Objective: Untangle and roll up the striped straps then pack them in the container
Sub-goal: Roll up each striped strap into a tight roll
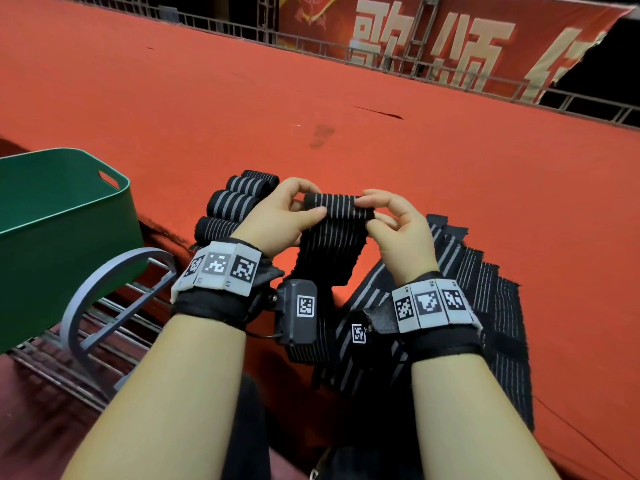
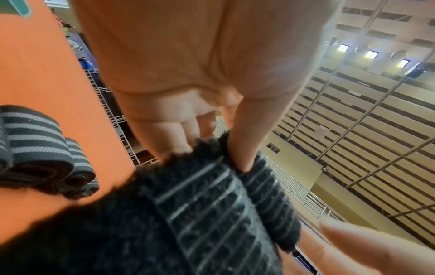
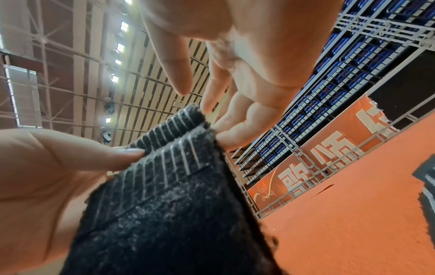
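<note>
Both hands hold one black strap with thin white stripes [image 1: 337, 211] up above the red carpet, its top end curled into a small roll. My left hand [image 1: 304, 206] pinches the roll's left end [image 2: 212, 182] between thumb and fingers. My right hand [image 1: 369, 211] pinches the right end [image 3: 188, 134]. The strap's tail hangs down between my wrists. Several finished rolled straps [image 1: 239, 199] lie in a row just left of my left hand, also seen as rolled straps [image 2: 42, 148] from the left wrist. A heap of loose striped straps [image 1: 485, 306] lies under my right forearm. The green container [image 1: 65, 216] stands at the left.
The red carpet [image 1: 346, 116] stretches ahead to a metal railing [image 1: 415, 60] and a red banner [image 1: 450, 39]. A grey curved metal frame [image 1: 114, 289] stands at the platform edge beside the container.
</note>
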`<state>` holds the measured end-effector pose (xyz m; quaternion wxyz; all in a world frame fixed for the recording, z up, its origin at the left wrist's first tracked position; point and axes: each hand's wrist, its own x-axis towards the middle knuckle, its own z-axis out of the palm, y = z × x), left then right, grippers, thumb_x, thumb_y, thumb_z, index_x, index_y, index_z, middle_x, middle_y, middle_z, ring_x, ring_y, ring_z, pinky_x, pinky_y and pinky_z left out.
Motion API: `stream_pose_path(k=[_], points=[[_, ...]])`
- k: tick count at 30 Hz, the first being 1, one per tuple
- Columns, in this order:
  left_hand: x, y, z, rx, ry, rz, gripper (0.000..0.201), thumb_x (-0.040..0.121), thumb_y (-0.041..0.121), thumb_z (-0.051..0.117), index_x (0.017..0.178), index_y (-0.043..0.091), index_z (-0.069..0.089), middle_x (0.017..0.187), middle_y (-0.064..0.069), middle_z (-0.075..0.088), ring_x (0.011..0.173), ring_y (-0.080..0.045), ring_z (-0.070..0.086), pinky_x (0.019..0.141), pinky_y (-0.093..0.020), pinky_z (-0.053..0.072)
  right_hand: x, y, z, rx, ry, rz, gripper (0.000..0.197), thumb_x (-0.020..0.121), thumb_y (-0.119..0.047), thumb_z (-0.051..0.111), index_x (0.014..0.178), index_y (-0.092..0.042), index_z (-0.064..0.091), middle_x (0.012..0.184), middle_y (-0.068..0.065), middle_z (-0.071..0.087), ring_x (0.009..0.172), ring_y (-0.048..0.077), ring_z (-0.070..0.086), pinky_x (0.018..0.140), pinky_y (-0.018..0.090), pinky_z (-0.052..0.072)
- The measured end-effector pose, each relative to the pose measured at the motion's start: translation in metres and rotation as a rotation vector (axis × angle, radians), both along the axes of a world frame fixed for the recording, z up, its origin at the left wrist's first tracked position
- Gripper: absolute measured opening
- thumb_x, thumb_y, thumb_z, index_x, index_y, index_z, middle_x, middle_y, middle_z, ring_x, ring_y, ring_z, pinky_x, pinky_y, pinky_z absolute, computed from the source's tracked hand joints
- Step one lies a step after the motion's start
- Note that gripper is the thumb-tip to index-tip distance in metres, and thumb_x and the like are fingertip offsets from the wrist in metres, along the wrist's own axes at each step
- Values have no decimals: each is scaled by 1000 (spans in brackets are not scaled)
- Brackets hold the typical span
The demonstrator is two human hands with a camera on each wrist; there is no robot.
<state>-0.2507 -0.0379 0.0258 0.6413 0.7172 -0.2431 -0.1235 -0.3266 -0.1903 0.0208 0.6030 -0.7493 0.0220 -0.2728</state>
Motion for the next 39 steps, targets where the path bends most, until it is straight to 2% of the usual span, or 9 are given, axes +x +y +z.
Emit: stream_pose_path(k=[6, 14, 17, 21, 28, 31, 34, 37, 39], points=[[0, 5, 5, -88, -84, -14, 36, 85, -5, 56, 81, 30, 52, 85, 3, 57, 80, -18, 56, 72, -36, 49, -2, 3, 5, 113, 119, 55, 17, 95, -21, 51, 110, -29, 54, 98, -6, 60, 76, 10, 62, 64, 22, 53], [-4, 6, 3, -216, -18, 22, 34, 83, -6, 53, 81, 28, 60, 93, 0, 58, 85, -18, 56, 79, -38, 49, -3, 4, 8, -16, 9, 41, 17, 88, -7, 61, 89, -24, 64, 92, -6, 63, 75, 9, 63, 73, 27, 56], [-6, 2, 8, -289, 91, 35, 16, 98, 16, 45, 94, 27, 57, 94, 4, 57, 84, -14, 57, 70, -29, 51, -3, 4, 9, -20, -44, -40, 21, 86, -6, 63, 83, -27, 63, 89, -10, 64, 75, 7, 62, 76, 20, 52], [-8, -1, 14, -202, 145, 30, 25, 98, 43, 37, 95, 27, 56, 84, 7, 58, 69, -9, 56, 55, -20, 49, -3, 4, 9, -123, -136, -99, 30, 84, 0, 63, 71, -27, 61, 100, -8, 55, 97, 14, 59, 85, 18, 48], [-8, -2, 16, -169, 11, 10, 19, 93, 8, 51, 96, 27, 54, 89, 3, 56, 80, -11, 56, 63, -26, 51, -6, 1, 13, -160, -154, -47, 38, 78, 8, 53, 78, -30, 58, 101, -3, 50, 92, 16, 56, 84, 25, 47], [-10, 0, 18, -158, -61, -42, 33, 90, -5, 48, 89, 27, 52, 94, 3, 57, 79, -8, 58, 63, -23, 51, -7, 2, 13, -50, -82, -41, 30, 84, -13, 55, 95, -42, 54, 124, 1, 47, 95, 13, 57, 86, 35, 51], [-9, 3, 17, -152, -90, -32, 37, 88, -9, 48, 85, 27, 52, 96, 1, 57, 79, -9, 59, 72, -29, 53, -5, 1, 14, -43, 31, -64, 12, 84, -43, 55, 95, -47, 57, 115, -9, 56, 106, 11, 57, 92, 47, 50], [-8, 4, 16, -151, -92, 1, 39, 84, -12, 50, 82, 26, 55, 101, -7, 58, 84, -15, 60, 83, -38, 52, -5, 2, 11, 17, 50, 8, 10, 93, -26, 55, 92, -32, 63, 98, 0, 62, 92, 19, 61, 80, 49, 53], [-9, 2, 15, -194, -41, 23, 37, 84, -14, 48, 83, 22, 54, 97, -5, 57, 81, -13, 58, 78, -33, 53, -6, 2, 10, 23, 10, 28, 11, 91, -21, 57, 90, -30, 64, 100, 6, 62, 91, 20, 61, 78, 46, 55]])
